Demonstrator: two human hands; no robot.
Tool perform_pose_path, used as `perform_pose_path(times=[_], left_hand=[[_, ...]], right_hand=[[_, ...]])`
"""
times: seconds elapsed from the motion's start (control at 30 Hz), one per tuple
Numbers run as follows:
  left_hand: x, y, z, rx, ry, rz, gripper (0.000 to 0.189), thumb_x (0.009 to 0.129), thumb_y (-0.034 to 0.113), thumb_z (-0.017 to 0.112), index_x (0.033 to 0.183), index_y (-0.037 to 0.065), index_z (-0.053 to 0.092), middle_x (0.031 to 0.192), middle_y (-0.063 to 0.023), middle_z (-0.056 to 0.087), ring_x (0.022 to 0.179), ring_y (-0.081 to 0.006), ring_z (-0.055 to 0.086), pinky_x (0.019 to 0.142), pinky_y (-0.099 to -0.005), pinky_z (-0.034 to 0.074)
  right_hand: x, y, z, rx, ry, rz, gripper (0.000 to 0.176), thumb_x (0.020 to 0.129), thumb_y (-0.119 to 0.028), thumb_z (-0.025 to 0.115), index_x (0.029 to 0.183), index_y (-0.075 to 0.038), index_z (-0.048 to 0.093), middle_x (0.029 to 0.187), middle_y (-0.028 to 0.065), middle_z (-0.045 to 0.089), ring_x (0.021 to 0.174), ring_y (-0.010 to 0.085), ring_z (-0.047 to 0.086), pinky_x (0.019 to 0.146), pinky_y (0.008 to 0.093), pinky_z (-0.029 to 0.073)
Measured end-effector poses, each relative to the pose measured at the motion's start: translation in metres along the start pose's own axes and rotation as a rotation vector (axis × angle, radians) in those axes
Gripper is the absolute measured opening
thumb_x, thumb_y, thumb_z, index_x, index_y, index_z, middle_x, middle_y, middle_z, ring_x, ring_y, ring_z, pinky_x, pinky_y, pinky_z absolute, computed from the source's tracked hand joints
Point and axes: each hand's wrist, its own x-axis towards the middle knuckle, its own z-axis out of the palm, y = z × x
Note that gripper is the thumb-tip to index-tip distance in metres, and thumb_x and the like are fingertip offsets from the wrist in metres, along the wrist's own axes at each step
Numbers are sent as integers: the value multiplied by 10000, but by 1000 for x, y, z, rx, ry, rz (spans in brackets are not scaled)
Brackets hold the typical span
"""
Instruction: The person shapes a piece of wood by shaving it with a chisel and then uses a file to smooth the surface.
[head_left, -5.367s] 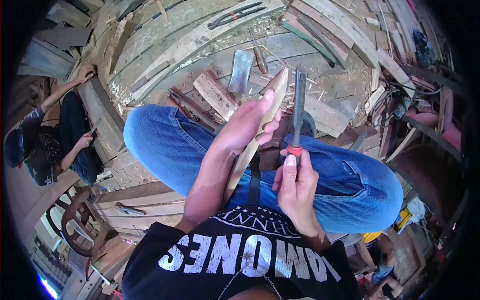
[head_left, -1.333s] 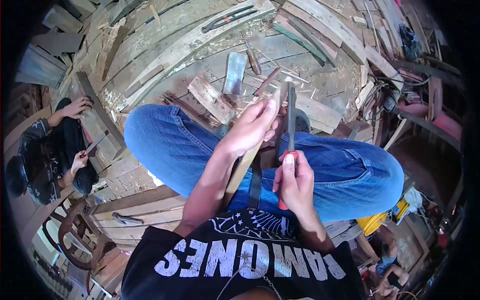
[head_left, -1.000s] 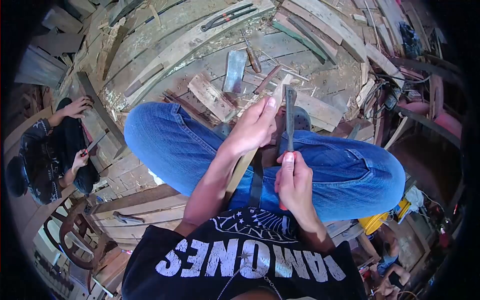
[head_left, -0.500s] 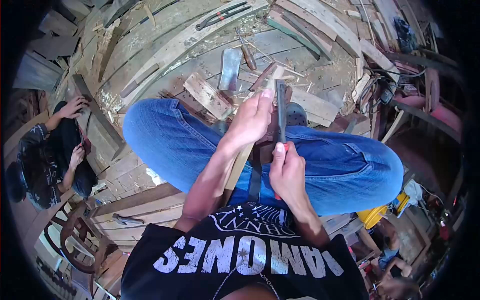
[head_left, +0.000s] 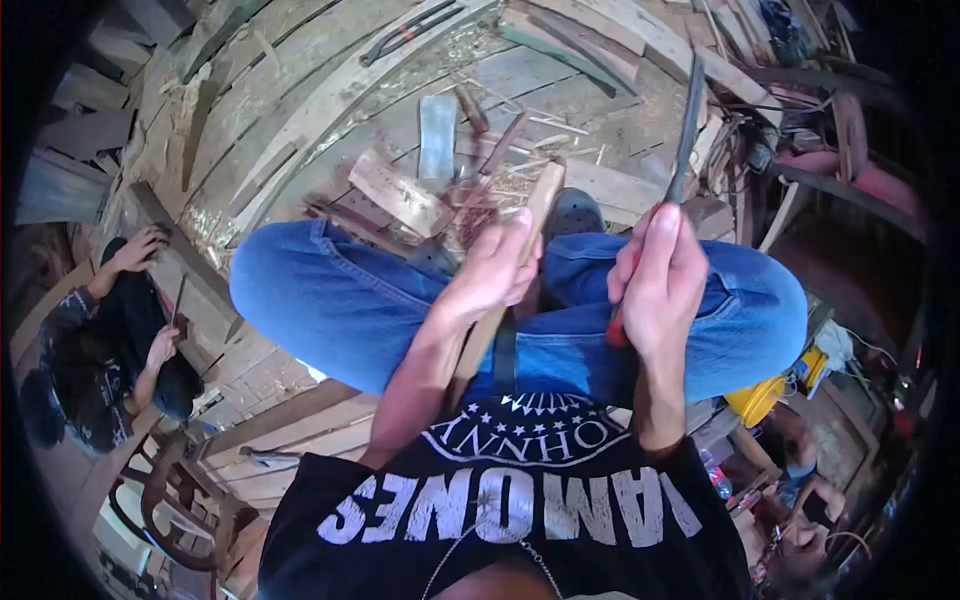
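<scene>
My left hand (head_left: 492,262) is closed round a narrow wooden strip (head_left: 544,196), whose upper end sticks out past my fingers and whose lower part runs down along my forearm. My right hand (head_left: 662,275) grips the red handle of a long dark-bladed chisel (head_left: 687,125), its blade pointing up and away, to the right of the strip and apart from it. Both hands are above my crossed legs in blue jeans (head_left: 325,295). Past the strip's end lie a grey metal plate (head_left: 437,137) and a pale wood block (head_left: 398,192) on the floor.
Pincers (head_left: 410,33) rest on a long curved board (head_left: 340,100). Another person (head_left: 110,340) sits at the left with a thin tool. A hammer (head_left: 270,456) lies on planks at lower left. A yellow container (head_left: 755,400) and another person (head_left: 805,490) are at lower right.
My right hand has moved right and up with the chisel, away from the strip. My left hand has shifted slightly down, still holding the strip, and more of its end shows.
</scene>
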Motion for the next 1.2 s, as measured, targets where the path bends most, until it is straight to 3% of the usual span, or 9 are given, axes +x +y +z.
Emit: perform_pose_path(times=[0.23, 0.27, 0.33, 0.4, 0.47, 0.5, 0.73, 0.87, 1.2], left_hand=[[-7, 23, 1, -42, -20, -14, 530, 1026, 514, 280, 837, 58, 472, 515, 41, 333, 378, -65, 299, 354, -231, 263], [-7, 25, 0, -64, -17, -15, 542, 1022, 530, 280, 837, 59, 474, 514, 41, 331, 374, -66, 295, 354, -232, 262], [-5, 27, -3, -57, -37, 41, 555, 1016, 548, 284, 834, 60, 475, 510, 48, 326, 368, -63, 285, 350, -232, 254], [-5, 30, -3, -106, -61, 6, 560, 1012, 555, 291, 831, 59, 478, 508, 50, 326, 365, -60, 287, 347, -227, 252], [-5, 31, -3, -110, -55, 20, 563, 1002, 571, 313, 826, 62, 480, 506, 51, 327, 365, -55, 288, 342, -222, 250], [-4, 32, -4, -151, -55, 5, 554, 999, 567, 329, 822, 63, 477, 503, 43, 325, 354, -55, 281, 328, -220, 238], [1, 29, 4, -166, 11, -2, 519, 994, 551, 373, 827, 71, 482, 492, 39, 322, 341, -59, 269, 314, -226, 222], [7, 23, 5, -51, 48, 35, 535, 1001, 547, 351, 821, 57, 470, 513, 31, 345, 369, -79, 306, 346, -251, 266], [11, 28, 1, -10, 222, 105, 508, 1008, 523, 343, 788, 80, 460, 499, 33, 314, 364, -72, 264, 335, -244, 211]], right_hand=[[-45, 11, -16, -113, -349, 189, 298, 1017, -258, 465, 824, -34, 497, 505, -20, 481, 426, 56, 475, 383, 243, 351], [-53, 19, -14, -154, -377, 200, 266, 1010, -229, 479, 854, -15, 513, 492, 29, 490, 402, 122, 504, 388, 293, 362], [-61, 37, -10, -303, -433, -6, 315, 1038, -281, 392, 869, -35, 495, 498, -1, 483, 397, 71, 467, 377, 233, 341], [-65, 37, -7, -365, -456, 29, 292, 1030, -252, 419, 862, -27, 501, 503, 5, 499, 417, 80, 506, 394, 245, 363], [-66, 38, -5, -385, -397, 3, 174, 980, -161, 511, 910, -4, 537, 523, 166, 522, 440, 341, 575, 421, 405, 398], [-66, 38, -5, -378, -383, -1, 174, 978, -160, 513, 915, 1, 535, 528, 173, 531, 458, 362, 584, 425, 415, 405], [-64, 41, -3, -451, -365, -28, 204, 978, -153, 501, 891, 31, 513, 543, 195, 555, 518, 409, 603, 453, 457, 425], [-62, 51, 11, -398, -310, 79, 237, 984, -177, 489, 880, 36, 505, 536, 210, 548, 535, 432, 597, 466, 476, 433], [-46, 59, 34, -471, -248, -53, 287, 971, -209, 517, 847, 48, 544, 573, 250, 577, 558, 440, 613, 481, 493, 462]])
